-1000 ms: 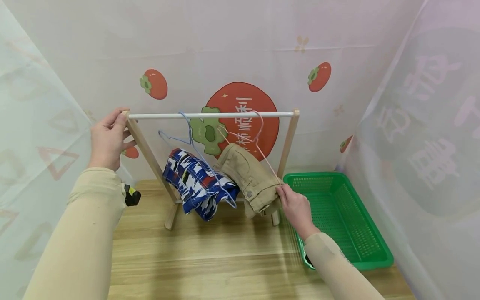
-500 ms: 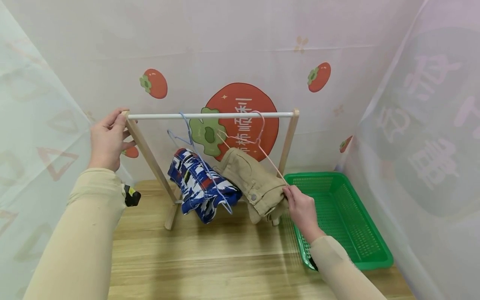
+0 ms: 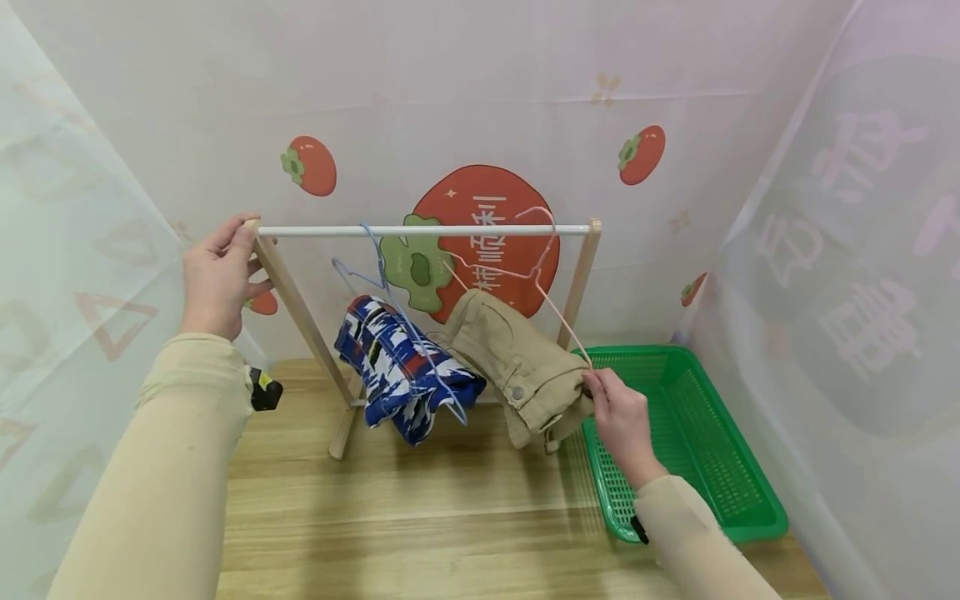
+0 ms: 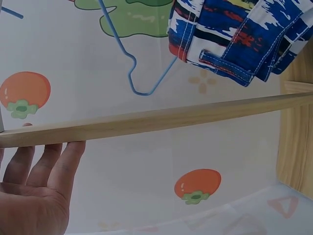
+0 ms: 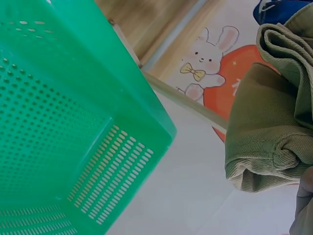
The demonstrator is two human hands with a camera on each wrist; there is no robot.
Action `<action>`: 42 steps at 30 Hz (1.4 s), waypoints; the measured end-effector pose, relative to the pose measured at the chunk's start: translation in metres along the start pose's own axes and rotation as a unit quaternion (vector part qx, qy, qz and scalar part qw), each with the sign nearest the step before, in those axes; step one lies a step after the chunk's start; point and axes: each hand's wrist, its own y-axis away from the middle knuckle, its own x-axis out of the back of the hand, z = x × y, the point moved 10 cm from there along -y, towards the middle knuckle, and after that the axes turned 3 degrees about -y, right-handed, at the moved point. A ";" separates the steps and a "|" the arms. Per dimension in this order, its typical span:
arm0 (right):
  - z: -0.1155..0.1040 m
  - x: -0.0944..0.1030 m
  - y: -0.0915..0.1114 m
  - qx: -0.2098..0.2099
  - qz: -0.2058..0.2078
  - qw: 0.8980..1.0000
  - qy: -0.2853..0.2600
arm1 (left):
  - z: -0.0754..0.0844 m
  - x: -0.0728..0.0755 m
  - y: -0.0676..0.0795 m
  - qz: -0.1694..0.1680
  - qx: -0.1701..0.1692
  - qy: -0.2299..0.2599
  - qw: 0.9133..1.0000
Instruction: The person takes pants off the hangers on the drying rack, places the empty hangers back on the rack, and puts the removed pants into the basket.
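My left hand (image 3: 217, 279) holds the top left corner of a small wooden clothes rack (image 3: 296, 304), thumb in front and fingers behind the post. At the right, my right hand (image 3: 618, 417) pinches the lower end of a pink hanger (image 3: 562, 315) together with the waist edge of khaki pants (image 3: 513, 358). This hanger's hook rises above the white rod (image 3: 427, 231) and overlaps it in the head view. Blue, white and red patterned pants (image 3: 401, 367) hang on a blue hanger (image 3: 375, 250) hooked over the rod. Only a bit of the right hand shows in the right wrist view.
A green plastic basket (image 3: 738, 433) stands on the wooden table (image 3: 420, 525) right of the rack, partly under the right forearm. Pale printed sheets (image 3: 480, 75) with persimmon pictures enclose the back and sides.
My right hand has moved right, drawing the khaki pants and pink hanger along. The pink hook has risen from its place on the rod. My left hand stays on the rack.
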 end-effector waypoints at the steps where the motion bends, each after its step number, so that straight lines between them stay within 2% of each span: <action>1: 0.000 0.001 -0.001 -0.001 -0.001 1.000 0.001 | 0.000 0.000 0.000 0.001 0.001 -0.002 1.000; 10: 0.000 0.014 -0.009 -0.003 0.001 1.000 -0.013 | 0.000 -0.001 0.000 0.003 0.007 -0.027 1.000; 22: 0.004 0.034 -0.010 -0.017 0.006 0.999 -0.037 | 0.000 -0.001 -0.001 0.005 0.007 -0.044 0.999; 28: 0.006 0.041 -0.007 -0.043 -0.006 0.997 -0.064 | 0.001 -0.001 0.000 0.006 0.006 -0.044 0.999; 42: 0.007 0.050 0.006 -0.053 -0.023 0.997 -0.057 | 0.004 0.000 0.002 0.007 0.004 -0.047 0.999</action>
